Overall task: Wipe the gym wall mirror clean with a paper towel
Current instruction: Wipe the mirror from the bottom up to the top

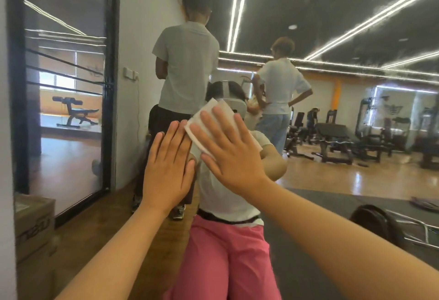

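Paper towel, folded into a white pad, lies flat against the mirror under your right hand. Your fingers are straight and spread, pressing the pad to the glass rather than curling round it, and its upper corner shows beyond your fingertips. Just beside it, your left hand is also flat on the glass, fingers straight and close together, holding nothing. Whether its fingertips touch the towel's left edge, you cannot tell.

Behind your hands the glass shows your own reflection, in pink trousers and a white top. A cardboard box sits low on the left, below a black-framed glass door. Farther in, two people stand with their backs to you, one in a grey shirt and one in a white shirt. Black weight benches stand on the wooden floor to the right. Long ceiling light strips run overhead, and the glass looks hazy and streaked around those at the upper right.
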